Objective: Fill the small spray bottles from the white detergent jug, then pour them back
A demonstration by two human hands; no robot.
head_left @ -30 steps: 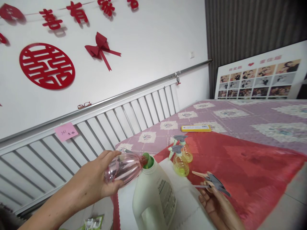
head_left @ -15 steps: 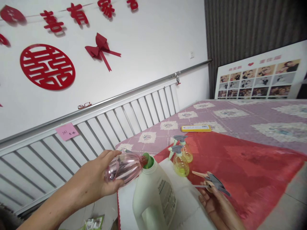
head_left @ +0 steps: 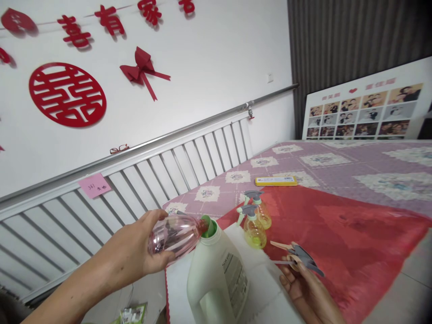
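Note:
My left hand [head_left: 145, 249] is closed around a clear pink spray bottle without its head [head_left: 177, 234], tipped on its side. The bottle's neck rests at the green spout in the mouth of a large pale green jug [head_left: 216, 274], which stands upright with its handle toward me. In my right hand [head_left: 307, 288] is a grey and peach trigger spray head [head_left: 300, 258], its thin tube pointing left. Two yellow-tinted spray bottles [head_left: 254, 234] with grey trigger heads stand behind the jug, one behind the other.
White paper [head_left: 270, 288] lies under the jug, over a red cloth [head_left: 337, 243] on the purple patterned tablecloth [head_left: 324, 173]. A yellow-edged flat case [head_left: 276, 181] lies farther back. A white radiator [head_left: 189, 162] runs along the wall at left.
Almost everything holds still. My left hand has shifted very slightly on the tilted pink bottle, whose neck stays at the jug's mouth.

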